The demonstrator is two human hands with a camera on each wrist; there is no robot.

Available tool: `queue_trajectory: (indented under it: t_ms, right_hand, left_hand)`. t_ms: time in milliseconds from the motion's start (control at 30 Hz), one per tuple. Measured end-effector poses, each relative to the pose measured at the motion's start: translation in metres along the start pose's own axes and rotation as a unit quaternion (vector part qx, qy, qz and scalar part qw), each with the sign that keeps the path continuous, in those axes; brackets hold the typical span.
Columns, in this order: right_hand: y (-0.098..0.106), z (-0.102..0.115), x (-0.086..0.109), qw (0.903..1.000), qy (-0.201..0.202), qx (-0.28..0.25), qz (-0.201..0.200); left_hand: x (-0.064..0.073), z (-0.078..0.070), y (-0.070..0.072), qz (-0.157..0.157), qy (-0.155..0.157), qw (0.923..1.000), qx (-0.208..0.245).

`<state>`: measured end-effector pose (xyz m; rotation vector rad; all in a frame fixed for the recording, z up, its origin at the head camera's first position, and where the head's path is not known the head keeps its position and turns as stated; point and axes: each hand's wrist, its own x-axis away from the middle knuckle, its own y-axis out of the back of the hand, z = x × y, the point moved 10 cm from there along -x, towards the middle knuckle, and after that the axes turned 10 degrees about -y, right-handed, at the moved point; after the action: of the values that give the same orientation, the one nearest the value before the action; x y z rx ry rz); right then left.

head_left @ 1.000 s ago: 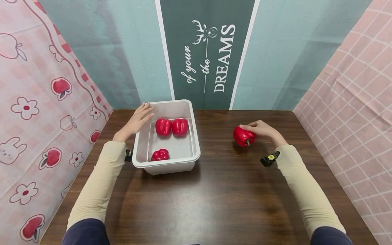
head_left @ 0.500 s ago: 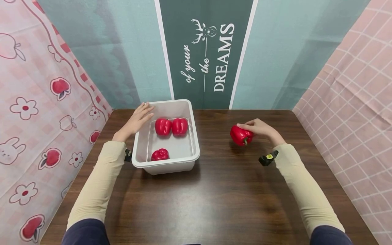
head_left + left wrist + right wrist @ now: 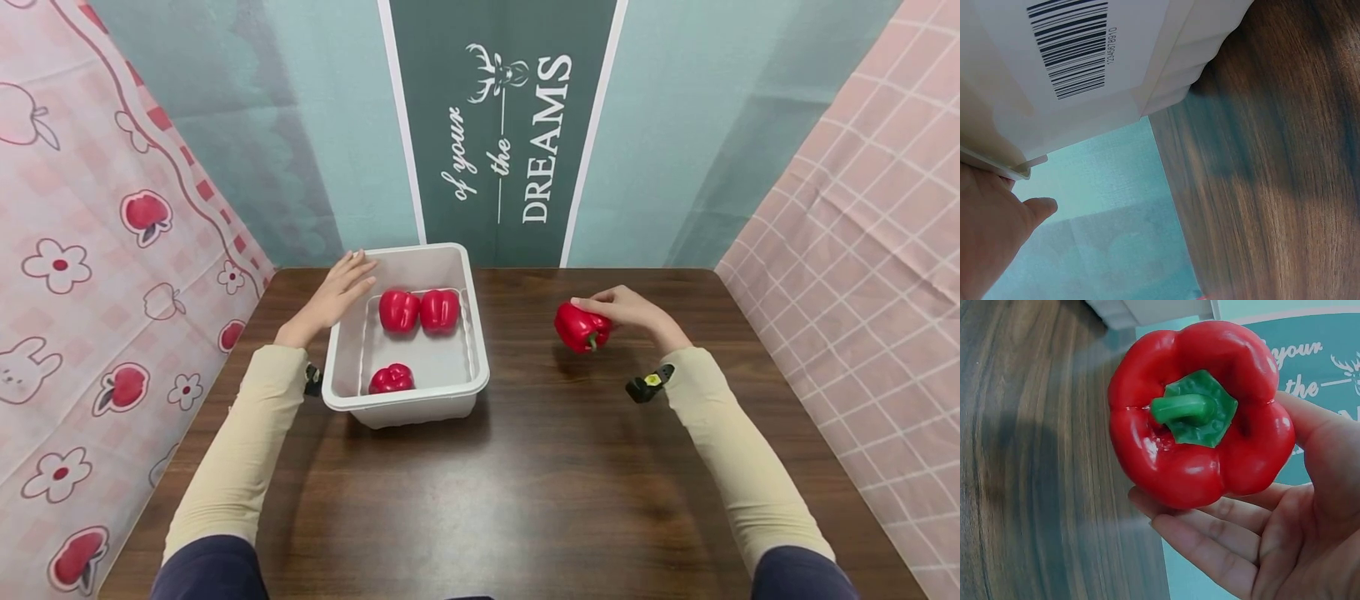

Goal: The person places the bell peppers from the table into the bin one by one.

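My right hand grips a red bell pepper to the right of the bin. In the right wrist view the pepper's green stem faces the camera, with my fingers beneath it and my thumb partly hidden behind. My left hand rests on the left rim of a white plastic bin, fingers extended. Two red bell peppers lie side by side at the bin's far end. Another red bell pepper sits near its front wall. A barcode label shows on the bin's side in the left wrist view.
The bin stands on a dark wooden table. A blue-green cloth with lettering hangs behind the table. Patterned pink cloths hang at the left and the right.
My right hand has moved a little left toward the bin with the pepper in its grip. The left hand and the bin stay in place.
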<state>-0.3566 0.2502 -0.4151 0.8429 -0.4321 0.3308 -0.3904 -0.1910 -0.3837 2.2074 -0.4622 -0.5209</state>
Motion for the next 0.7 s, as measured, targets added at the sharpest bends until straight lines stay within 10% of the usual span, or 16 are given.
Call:
queue_trajectory:
  t_ms: [700]
  right_hand:
    - [-0.003,0.02,-0.004,0.9998,0.003,-0.011,-0.015]
  left_hand:
    - [-0.007,0.004,0.005,0.003,-0.006,1.0,0.003]
